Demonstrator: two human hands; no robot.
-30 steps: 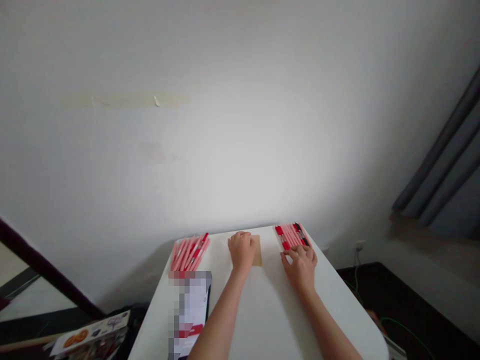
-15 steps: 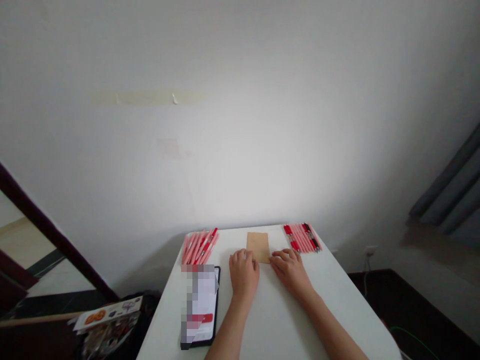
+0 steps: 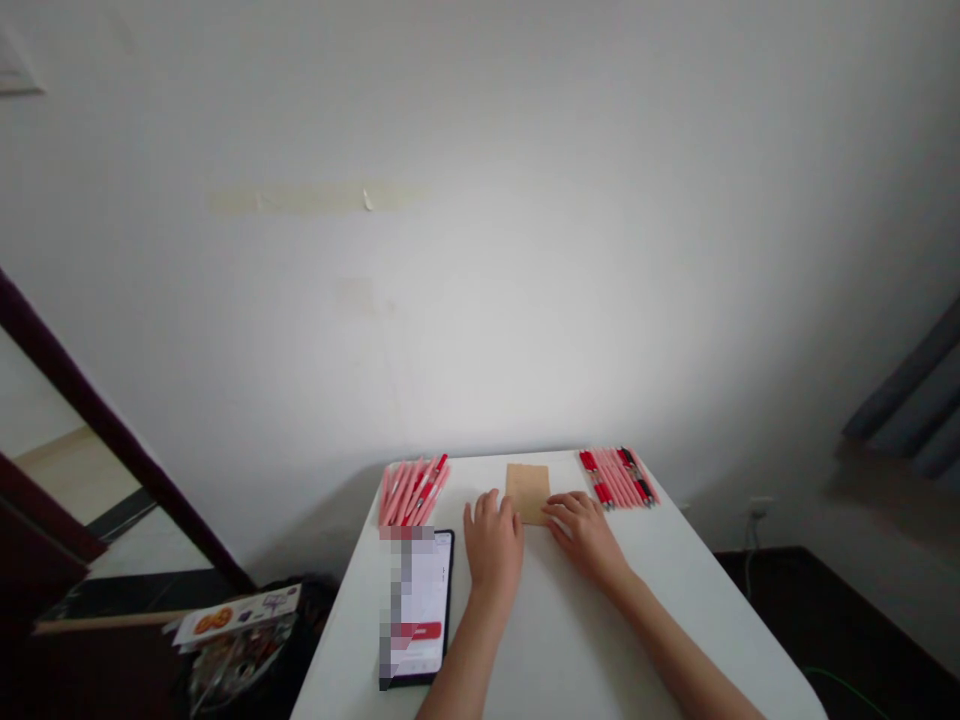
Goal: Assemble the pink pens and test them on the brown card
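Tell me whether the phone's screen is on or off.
On. The phone lies face up beside the left hand, its screen lit white with a red bar.

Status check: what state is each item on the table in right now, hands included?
Brown card: lying flat on the white table.
Left hand: open, palm down, beside the card.
Right hand: open, fingertips at the card's near right corner.
Left pink pens: loose, fanned pile.
Right pink pens: lined up side by side.
Phone: face up, screen lit.
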